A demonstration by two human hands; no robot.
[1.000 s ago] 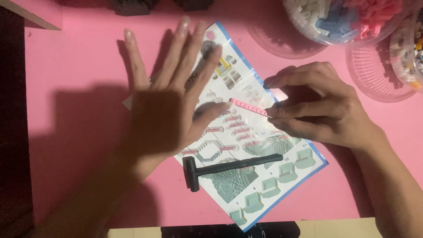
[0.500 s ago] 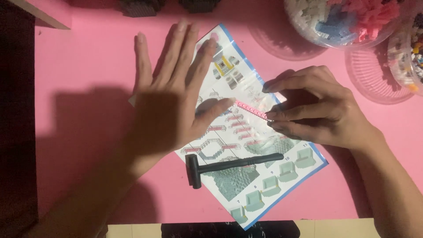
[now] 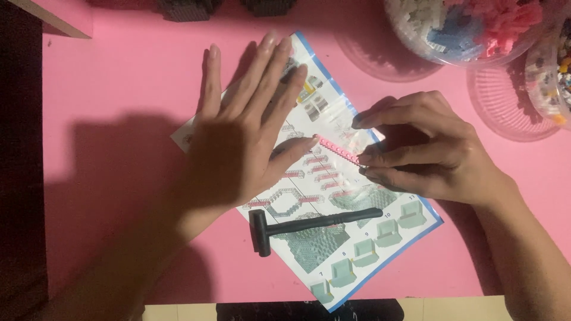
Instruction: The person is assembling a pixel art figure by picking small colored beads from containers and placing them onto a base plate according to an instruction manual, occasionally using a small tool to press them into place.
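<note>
The left hand [image 3: 244, 137] lay flat, fingers spread, on an instruction sheet [image 3: 357, 249], while the right hand [image 3: 428, 151] beside it pinched a pink strip [image 3: 337, 151].

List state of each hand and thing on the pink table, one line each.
left hand: flat, fingers spread, pressing on the instruction sheet
right hand: fingertips pinching the pink brick strip
pink brick strip: lying on the sheet
instruction sheet: unfolded flat, askew
black hammer: lying untouched on the sheet
brick tub: open, full
</note>
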